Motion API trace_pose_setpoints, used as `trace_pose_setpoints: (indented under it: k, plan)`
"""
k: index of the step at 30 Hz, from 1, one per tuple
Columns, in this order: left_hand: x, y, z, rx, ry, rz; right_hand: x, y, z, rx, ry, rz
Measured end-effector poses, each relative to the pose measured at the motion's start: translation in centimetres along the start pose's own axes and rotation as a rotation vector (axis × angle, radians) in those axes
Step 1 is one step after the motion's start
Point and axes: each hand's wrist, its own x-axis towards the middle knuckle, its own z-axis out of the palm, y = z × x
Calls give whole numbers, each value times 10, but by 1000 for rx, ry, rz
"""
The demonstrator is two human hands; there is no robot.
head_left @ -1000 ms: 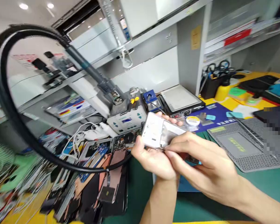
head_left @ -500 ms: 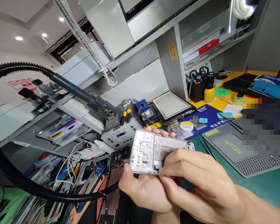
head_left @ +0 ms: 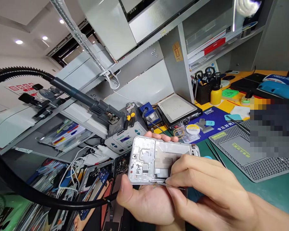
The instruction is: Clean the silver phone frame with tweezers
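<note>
A silver phone frame (head_left: 144, 160), without its back cover, lies tilted with its inner side up; handwriting marks a white patch near its left end. My left hand (head_left: 151, 202) holds the frame from beneath, thumb at the lower left corner and fingertips showing over the far edge. My right hand (head_left: 207, 186) reaches over the frame's right part, thumb and index finger pinched at its near long edge. A thin strip (head_left: 178, 187) sticks out by those fingertips; what kind of part it is cannot be made out. The right fingers hide part of the battery bay.
Behind the frame stand a hot-air station (head_left: 125, 139) and a heating plate (head_left: 177, 109). Tweezers (head_left: 216, 154) lie by a grey perforated mat (head_left: 231, 150). A black hose (head_left: 21, 192) loops at left above stacked phone parts (head_left: 93, 192). A yellow bottle (head_left: 215, 94) stands farther back.
The phone frame and my left hand have shifted slightly left and tipped a little more toward the camera. My right hand keeps its pinch at the near edge, where the thin strip shows more.
</note>
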Motion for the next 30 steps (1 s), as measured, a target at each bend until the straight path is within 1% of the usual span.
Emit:
trace_pose_setpoints:
  k: [3,7,10,15,21,27,30]
  plan:
    - [-1,0,0,18,10,13,1,-1,0,9,16,21]
    - [2,-1,3,52,38,39,2,-1,1,14,17,4]
    - [4,-2,6,63,35,54,3,0,2,17,24,-3]
    - [3,-1,3,55,26,38,0,3,5,7,24,-19]
    - [1,-3,-1,21,13,33,-2,3,5,-5,-17,-18]
    - [0,-3,1,10,-2,21,0,3,2,2,3,-21]
    - [0,-1,5,35,44,10,-2,3,2,-3,5,-27]
